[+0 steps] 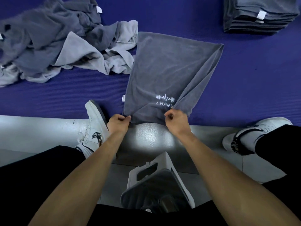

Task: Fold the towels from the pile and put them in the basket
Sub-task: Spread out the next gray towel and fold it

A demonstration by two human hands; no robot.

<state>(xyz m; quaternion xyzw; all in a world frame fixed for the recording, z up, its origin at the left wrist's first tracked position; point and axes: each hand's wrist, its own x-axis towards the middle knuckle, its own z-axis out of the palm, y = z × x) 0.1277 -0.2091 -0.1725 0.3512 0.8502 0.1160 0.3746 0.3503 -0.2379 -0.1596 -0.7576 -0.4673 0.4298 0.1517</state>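
Clearly a fold is in hand: the left hand [119, 120] pinches the near left corner of a dark grey towel [167, 74], thumb and fingers closed on the hem, and the right hand [176, 118] grips the near right part, where the cloth is bunched into a ridge running up to the far right corner. Between them the near edge hangs just past the rim of the blue mat [244, 88], over the grey floor [32, 129]. Most of the towel lies flat on the mat, logo [165, 99] up, a small tag [123, 97] at its left edge. To the left, touching its far corner, sits the pile [53, 44] of loose grey towels; well apart at far right stands a stack [259, 15] of folded ones. No basket can be made out for certain; a white holder [161, 180] near the person's lap may be one, though I cannot tell. My reading is that the first folds are under way. Next, both hands should lift the near edge together and carry it to the far edge, corners matched, easing out the right-hand ridge first so no crease gets folded in.
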